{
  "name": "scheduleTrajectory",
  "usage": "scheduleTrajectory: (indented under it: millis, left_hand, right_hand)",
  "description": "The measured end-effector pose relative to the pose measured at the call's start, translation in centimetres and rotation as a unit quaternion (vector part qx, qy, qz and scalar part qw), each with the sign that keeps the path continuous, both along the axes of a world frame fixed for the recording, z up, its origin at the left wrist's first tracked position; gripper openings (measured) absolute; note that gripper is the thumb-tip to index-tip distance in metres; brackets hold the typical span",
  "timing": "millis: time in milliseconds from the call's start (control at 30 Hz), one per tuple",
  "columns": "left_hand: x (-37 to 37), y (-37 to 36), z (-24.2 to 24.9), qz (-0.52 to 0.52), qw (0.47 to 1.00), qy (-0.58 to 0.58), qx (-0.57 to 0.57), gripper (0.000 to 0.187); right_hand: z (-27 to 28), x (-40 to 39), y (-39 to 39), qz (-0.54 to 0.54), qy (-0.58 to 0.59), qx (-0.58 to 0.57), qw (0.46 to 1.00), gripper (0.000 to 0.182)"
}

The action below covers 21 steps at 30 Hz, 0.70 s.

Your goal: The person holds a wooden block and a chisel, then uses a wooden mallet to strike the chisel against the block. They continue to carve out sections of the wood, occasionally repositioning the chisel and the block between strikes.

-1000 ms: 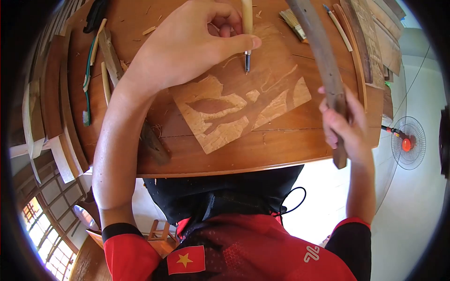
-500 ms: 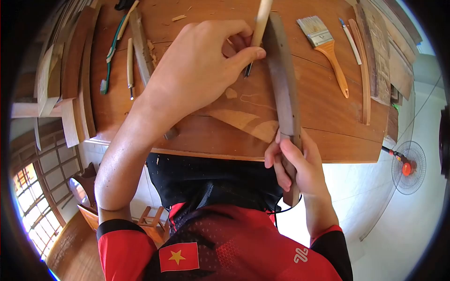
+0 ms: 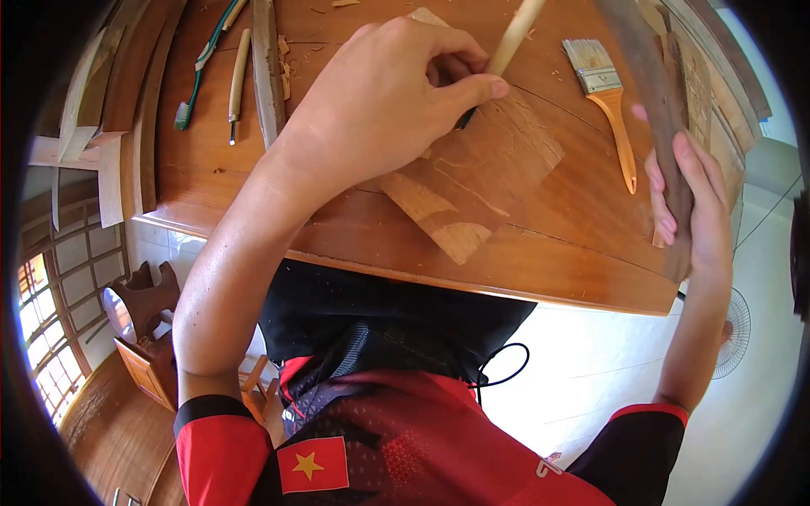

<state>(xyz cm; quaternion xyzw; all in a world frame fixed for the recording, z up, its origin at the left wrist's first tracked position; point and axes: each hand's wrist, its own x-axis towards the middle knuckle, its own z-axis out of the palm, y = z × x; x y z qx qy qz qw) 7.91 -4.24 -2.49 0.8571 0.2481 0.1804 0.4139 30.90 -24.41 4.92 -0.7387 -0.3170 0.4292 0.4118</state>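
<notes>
My left hand (image 3: pixel 384 101) pinches the pale wooden handle of a carving chisel (image 3: pixel 516 35) between thumb and fingers; its dark metal end points down beneath the hand. Under that hand lies a thin wooden panel (image 3: pixel 519 156) with outlined shapes and paler patches on its surface. My right hand (image 3: pixel 702 190) is wrapped round a long, dark wooden bar (image 3: pixel 648 72), lifted at the table's right side and slightly blurred. Between the two hands a flat paintbrush (image 3: pixel 612 110) with an orange handle rests on the table.
On the wooden table (image 3: pixel 582 270), another chisel (image 3: pixel 239 80), a green toothbrush (image 3: pixel 196 88) and a wooden strip (image 3: pixel 267 72) lie at left. Stacked boards (image 3: pixel 126 110) line the left edge, with more wood (image 3: pixel 721 76) at right. Wood shavings are scattered about. A fan (image 3: pixel 732 333) stands beyond.
My right hand has swung the wooden bar off the panel to the right, uncovering the panel. My left hand still holds the chisel. The view has shifted somewhat.
</notes>
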Motion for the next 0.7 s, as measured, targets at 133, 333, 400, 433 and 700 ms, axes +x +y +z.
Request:
scheduleTrajectory:
  millis: [133, 333, 400, 433, 700]
  left_hand:
    - [0.1, -0.5, 0.9, 0.022, 0.999, 0.027, 0.009, 0.035]
    - [0.3, -0.6, 0.1, 0.02, 1.0, -0.008, -0.005, 0.031]
    - [0.2, -0.7, 0.2, 0.021, 1.0, 0.007, -0.008, 0.03]
    - [0.2, -0.7, 0.7, 0.023, 0.999, 0.026, -0.011, 0.029]
    - [0.1, -1.4, 2.9, 0.023, 1.0, 0.017, -0.009, 0.027]
  right_hand:
    - [0.1, 1.4, -0.1, 0.02, -0.017, -0.024, 0.999, 0.052]
    - [-0.1, 2.1, 0.4, 0.007, -0.043, -0.029, 0.999, 0.055]
    - [0.0, 2.4, 0.5, 0.014, -0.029, -0.028, 0.999, 0.056]
    - [0.2, 2.8, 0.3, 0.033, -0.024, -0.043, 0.998, 0.056]
    - [0.0, 4.8, 1.0, 0.069, 0.021, -0.047, 0.996, 0.056]
